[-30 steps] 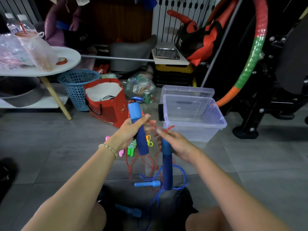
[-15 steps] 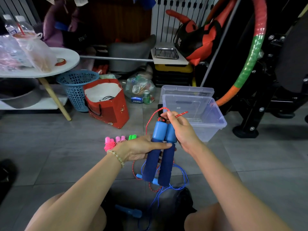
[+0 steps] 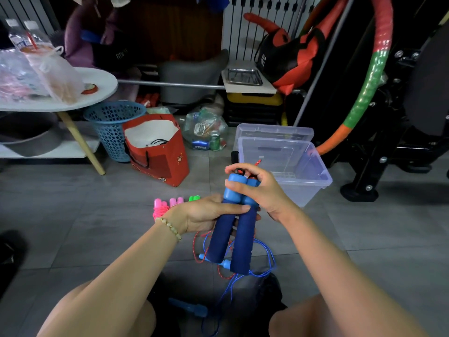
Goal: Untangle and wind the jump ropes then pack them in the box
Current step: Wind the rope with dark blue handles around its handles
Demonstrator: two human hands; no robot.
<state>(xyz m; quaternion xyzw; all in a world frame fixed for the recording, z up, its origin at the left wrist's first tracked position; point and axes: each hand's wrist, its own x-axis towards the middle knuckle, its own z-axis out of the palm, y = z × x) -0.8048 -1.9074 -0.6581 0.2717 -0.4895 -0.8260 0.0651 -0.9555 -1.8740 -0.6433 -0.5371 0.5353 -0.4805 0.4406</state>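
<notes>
The person sits on the floor (image 3: 73,227) holding the two blue handles (image 3: 230,229) side by side, nearly upright, with the left hand (image 3: 204,215) wrapped around their middle and the right hand (image 3: 262,188) curled over their top ends. The red rope (image 3: 195,246) trails loose below the handles, among a blue rope (image 3: 267,259) lying on the floor. The clear box (image 3: 315,171) stands open just beyond the right hand, and a pink rope (image 3: 161,207) lies beyond the left wrist.
</notes>
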